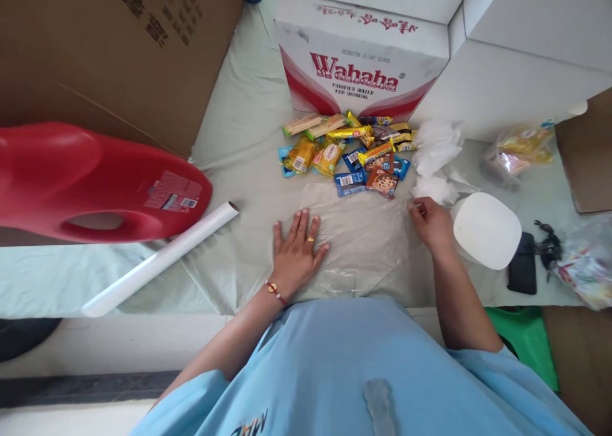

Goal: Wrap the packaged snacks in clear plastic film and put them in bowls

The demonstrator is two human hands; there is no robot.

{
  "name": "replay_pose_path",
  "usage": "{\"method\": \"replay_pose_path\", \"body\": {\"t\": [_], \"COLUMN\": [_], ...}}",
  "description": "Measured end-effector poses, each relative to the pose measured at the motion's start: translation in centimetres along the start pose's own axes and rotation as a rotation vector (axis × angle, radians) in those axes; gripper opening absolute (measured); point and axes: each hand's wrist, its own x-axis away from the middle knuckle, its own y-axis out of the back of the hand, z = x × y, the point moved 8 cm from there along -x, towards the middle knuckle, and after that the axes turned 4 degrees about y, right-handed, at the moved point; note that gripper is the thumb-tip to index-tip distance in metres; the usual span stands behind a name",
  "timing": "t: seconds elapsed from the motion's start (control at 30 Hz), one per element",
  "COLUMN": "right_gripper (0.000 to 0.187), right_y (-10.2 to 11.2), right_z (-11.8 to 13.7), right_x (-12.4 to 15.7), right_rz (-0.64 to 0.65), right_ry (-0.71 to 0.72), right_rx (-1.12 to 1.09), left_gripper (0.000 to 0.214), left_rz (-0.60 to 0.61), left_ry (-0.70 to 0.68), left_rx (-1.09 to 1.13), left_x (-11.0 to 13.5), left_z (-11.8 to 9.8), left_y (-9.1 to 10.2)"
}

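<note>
My left hand [297, 248] lies flat with fingers spread on the left part of a clear plastic bag [361, 232] spread on the cloth-covered table. My right hand [430, 222] is closed in a pinch on the bag's right edge. Just beyond the bag lies a pile of wrapped snacks [351, 152] in yellow, blue and brown packets. A heap of crumpled clear bags [435, 159] sits right of the snacks, close to my right hand.
A white roll [162, 257] lies left of my left hand, beside a big red jug [90, 181]. A Wahaha carton [358, 69] stands behind the snacks. A white bowl [486, 230], a black phone [522, 264], keys and bagged snacks [521, 146] lie at right.
</note>
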Motion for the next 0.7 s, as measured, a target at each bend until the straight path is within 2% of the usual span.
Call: {"method": "replay_pose_path", "body": {"t": [0.07, 0.17, 0.3, 0.4, 0.47, 0.53, 0.6, 0.7], "right_gripper": [0.041, 0.032, 0.033, 0.039, 0.039, 0.038, 0.037, 0.048], "right_y": [1.6, 1.7, -2.7, -7.0, -9.4, -10.4, -9.4, -5.2], "right_z": [1.5, 7.8, 17.1, 21.7, 23.2, 23.7, 23.5, 21.9], "right_x": [-0.8, -2.4, -4.9, -7.1, -8.5, -9.5, -9.9, -9.1], "right_rz": [-0.036, -0.017, 0.097, 0.126, 0.171, 0.209, 0.194, 0.156], "right_ry": [0.098, 0.411, 0.815, 0.989, 1.031, 1.032, 0.995, 0.870], "right_rx": [0.044, 0.051, 0.202, 0.283, 0.309, 0.308, 0.249, 0.033], "left_gripper": [0.070, 0.069, 0.068, 0.067, 0.067, 0.066, 0.066, 0.067], "left_rz": [0.001, 0.001, -0.004, -0.011, -0.015, -0.019, -0.025, -0.031], "left_ry": [0.000, 0.003, 0.004, 0.004, 0.006, 0.008, 0.012, 0.007], "left_rx": [0.000, -0.002, 0.004, 0.012, 0.011, 0.003, -0.005, -0.005], "left_x": [0.0, -0.1, -0.2, -0.1, -0.1, -0.1, 0.0, 0.0], "left_z": [0.0, -0.2, -0.3, -0.3, -0.3, -0.4, -0.4, -0.4], "left_y": [0.0, 0.1, 0.3, 0.4, 0.5, 0.5, 0.6, 0.6]}}
